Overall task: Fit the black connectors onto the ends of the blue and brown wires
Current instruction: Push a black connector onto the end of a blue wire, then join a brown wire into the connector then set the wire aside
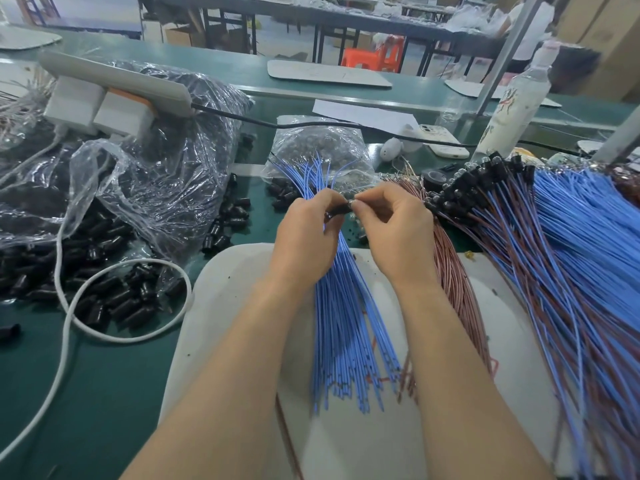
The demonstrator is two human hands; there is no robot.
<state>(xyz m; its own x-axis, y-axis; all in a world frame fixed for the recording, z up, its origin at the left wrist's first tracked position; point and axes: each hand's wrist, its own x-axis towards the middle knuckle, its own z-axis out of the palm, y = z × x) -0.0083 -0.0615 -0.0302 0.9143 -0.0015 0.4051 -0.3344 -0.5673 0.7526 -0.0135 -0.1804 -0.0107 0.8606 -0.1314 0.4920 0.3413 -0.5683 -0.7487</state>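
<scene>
Over the white pad [225,306], just above the fanned-out blue wires [346,323], I've got both hands close together. My left hand [306,237] pinches one black connector [337,210], a stubby dark sleeve. My right hand [391,230] pinches something tiny at its end, too blurry to call. Brown wires [453,282] lie just right of the blue, and the spare connectors [114,292] are heaped at the left.
</scene>
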